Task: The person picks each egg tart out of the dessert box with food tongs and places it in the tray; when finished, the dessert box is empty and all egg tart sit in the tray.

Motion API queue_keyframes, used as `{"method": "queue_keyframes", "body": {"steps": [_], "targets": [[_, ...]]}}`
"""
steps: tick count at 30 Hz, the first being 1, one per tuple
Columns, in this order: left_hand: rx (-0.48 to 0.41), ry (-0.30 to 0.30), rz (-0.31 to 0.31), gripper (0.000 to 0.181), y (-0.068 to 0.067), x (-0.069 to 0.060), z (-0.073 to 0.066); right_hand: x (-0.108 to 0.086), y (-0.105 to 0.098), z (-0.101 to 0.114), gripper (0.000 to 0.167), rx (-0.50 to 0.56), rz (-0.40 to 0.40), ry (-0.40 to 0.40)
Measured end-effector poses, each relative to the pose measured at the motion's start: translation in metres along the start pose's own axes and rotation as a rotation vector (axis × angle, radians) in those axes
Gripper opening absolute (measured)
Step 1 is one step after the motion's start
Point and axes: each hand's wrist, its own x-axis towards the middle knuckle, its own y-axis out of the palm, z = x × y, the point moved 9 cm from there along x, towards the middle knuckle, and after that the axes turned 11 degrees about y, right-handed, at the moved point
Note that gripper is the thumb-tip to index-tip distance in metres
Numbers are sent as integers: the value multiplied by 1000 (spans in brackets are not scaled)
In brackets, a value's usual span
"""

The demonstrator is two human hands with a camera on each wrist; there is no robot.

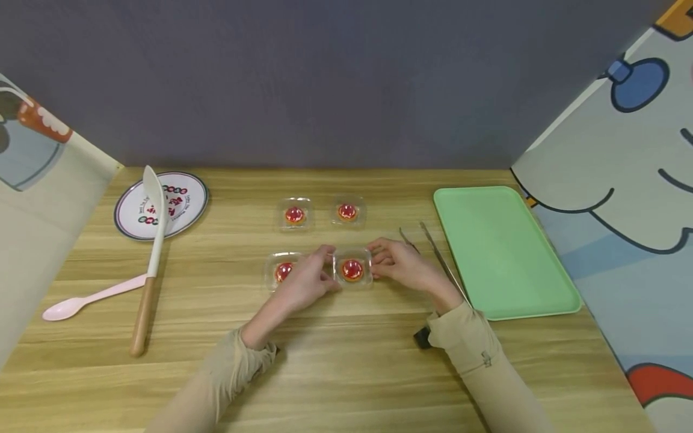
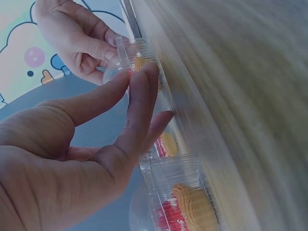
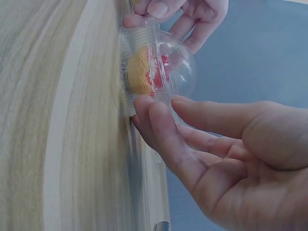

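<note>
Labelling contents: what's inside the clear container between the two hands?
One cake-like piece, yellow-orange at the base with a glossy red top, shows through the clear container. The piece's underside faces down, so anything directly beneath it is hidden.

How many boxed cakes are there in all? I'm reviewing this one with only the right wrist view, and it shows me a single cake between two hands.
Observer: Four, by the head view: one boxed cake between the left hand and right hand, a second cake partly hidden by the left hand, and two farther back, a back-left cake and a back-right cake.
Operator: What lies at the far left?
Observer: A patterned oval plate with a white, wooden-handled utensil lying across it.
Operator: Anything nearer the person on that side?
Observer: A pink spoon, its bowl left of the utensil.
</note>
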Motion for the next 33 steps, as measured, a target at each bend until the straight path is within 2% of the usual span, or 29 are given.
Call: {"method": "queue_keyframes", "body": {"steps": [14, 22, 27, 33], "targets": [[32, 4, -12, 80, 0, -3, -1, -3, 1, 1, 43, -43, -38, -16], [52, 19, -13, 78, 0, -2, -3, -6, 3, 7, 45, -58, -41, -59], [60, 13, -17, 77, -1, -3, -2, -9, 2, 10, 48, -130, -75, -97], [74, -3, -29, 81, -6, -4, -5, -13, -1, 11, 50, -200, -138, -96]]}}
